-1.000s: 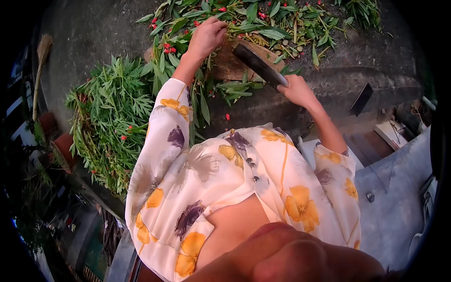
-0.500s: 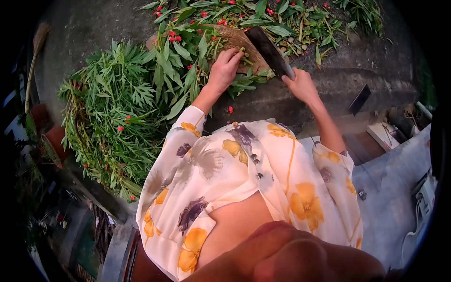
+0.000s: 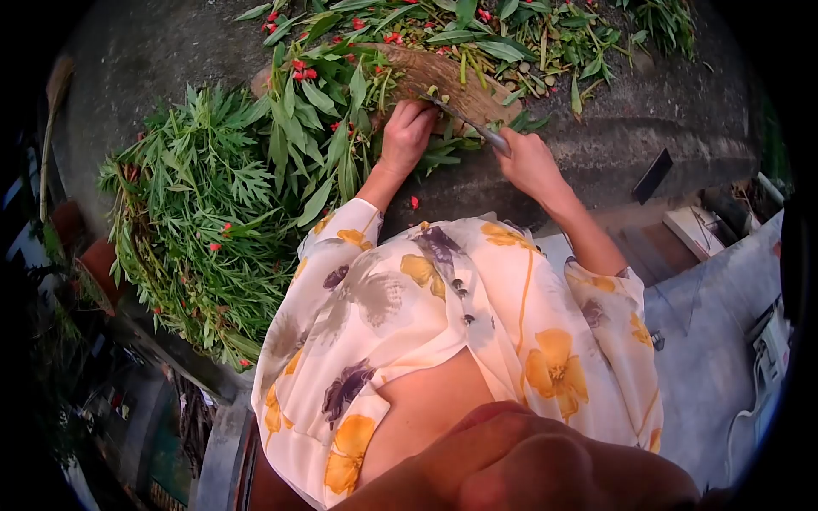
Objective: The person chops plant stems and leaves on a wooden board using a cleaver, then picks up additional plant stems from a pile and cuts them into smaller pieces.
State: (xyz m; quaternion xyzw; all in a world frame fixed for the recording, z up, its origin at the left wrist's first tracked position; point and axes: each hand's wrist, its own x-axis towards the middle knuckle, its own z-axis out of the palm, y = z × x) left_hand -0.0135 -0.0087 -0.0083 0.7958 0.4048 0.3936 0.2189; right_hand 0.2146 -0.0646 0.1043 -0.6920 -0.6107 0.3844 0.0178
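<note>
A cleaver (image 3: 477,128) is gripped by its handle in my right hand (image 3: 533,166). Its blade shows nearly edge-on, low over a curved wooden chopping board (image 3: 473,95), with the tip end close to my left fingers. My left hand (image 3: 406,138) is closed on plant stems (image 3: 433,90) at the board's near left edge; the fingertips are partly hidden. Long-leaved green plants with red flowers (image 3: 311,106) lie directly left of that hand. Cut stem pieces (image 3: 474,68) rest on and behind the board.
A large heap of feathery green plants (image 3: 213,187) covers the left of the concrete surface (image 3: 596,140). More cut greens (image 3: 545,43) are scattered at the back. A dark rectangular piece (image 3: 653,177) stands near the right front edge. A broom (image 3: 53,111) is at far left.
My right hand has brought the cleaver down and left, turning its blade from broadside to nearly edge-on beside my left fingers. My left hand stays closed near the board, slightly lower.
</note>
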